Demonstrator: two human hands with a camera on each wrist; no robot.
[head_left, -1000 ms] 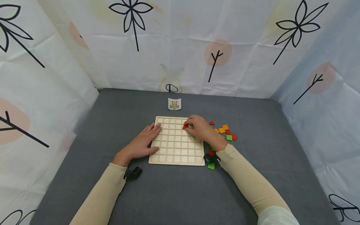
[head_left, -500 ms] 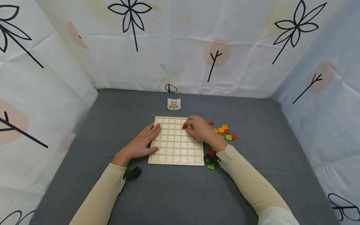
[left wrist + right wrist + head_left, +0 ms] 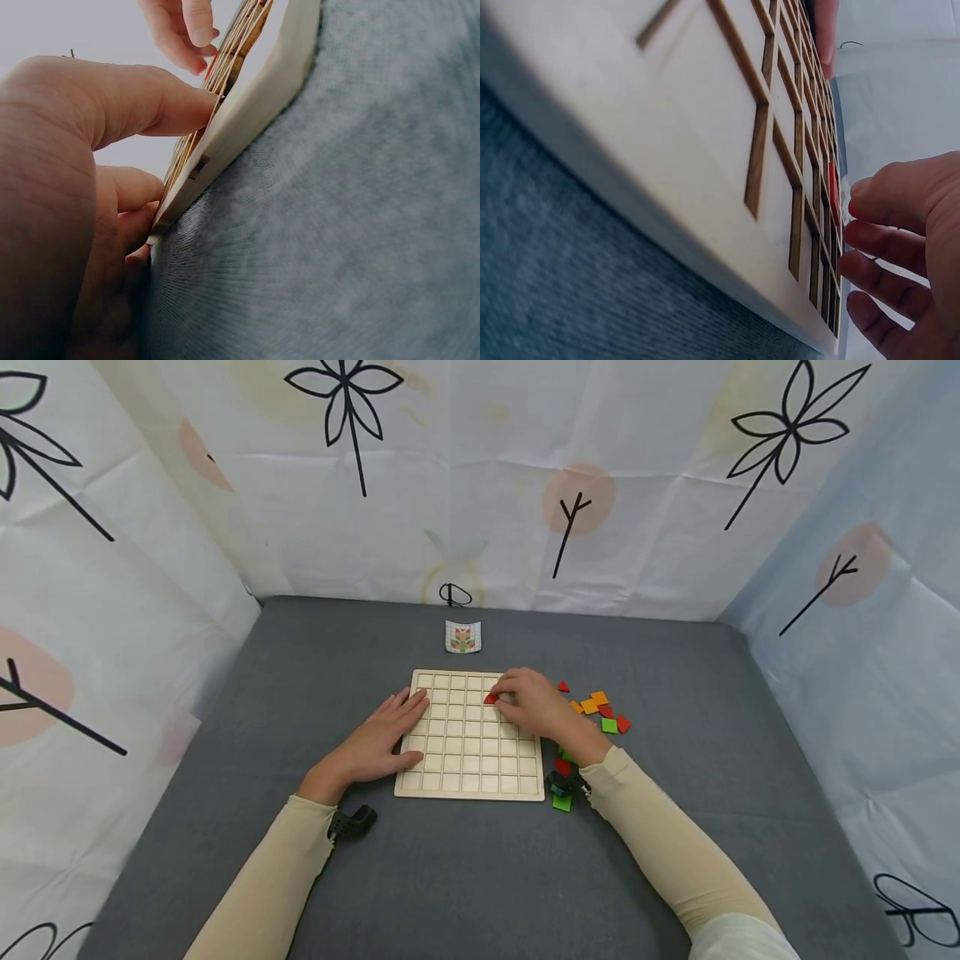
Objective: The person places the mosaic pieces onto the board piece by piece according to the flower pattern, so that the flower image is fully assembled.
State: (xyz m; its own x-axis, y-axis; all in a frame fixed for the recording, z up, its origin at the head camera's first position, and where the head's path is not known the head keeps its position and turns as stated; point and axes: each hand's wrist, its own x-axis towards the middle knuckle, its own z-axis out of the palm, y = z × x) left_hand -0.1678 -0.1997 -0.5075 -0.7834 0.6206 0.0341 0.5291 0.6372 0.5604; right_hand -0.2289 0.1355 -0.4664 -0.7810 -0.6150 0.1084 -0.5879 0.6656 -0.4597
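Note:
A pale wooden board (image 3: 470, 783) divided into small square cells lies flat on the table. My left hand (image 3: 375, 739) rests along its left edge, fingers spread and fairly straight over the rim; in the left wrist view the thumb (image 3: 161, 101) presses on the board's edge. Over the upper right cells, my right hand (image 3: 534, 703) pinches a small red tile (image 3: 491, 699) between thumb and fingertips. The right wrist view has the red tile (image 3: 833, 191) low at the grid, close by the fingertips. Its full outline is partly covered by the hand.
Loose tiles lie right of the board: orange ones (image 3: 589, 707), a green one (image 3: 609, 726) and red ones (image 3: 623, 724). More green and red tiles (image 3: 562, 803) sit partly under the right wrist. A small patterned card (image 3: 462, 637) stands behind the board.
Both hands, the board and the red tile hold nearly the same place. Only a slight shift of the head view shows.

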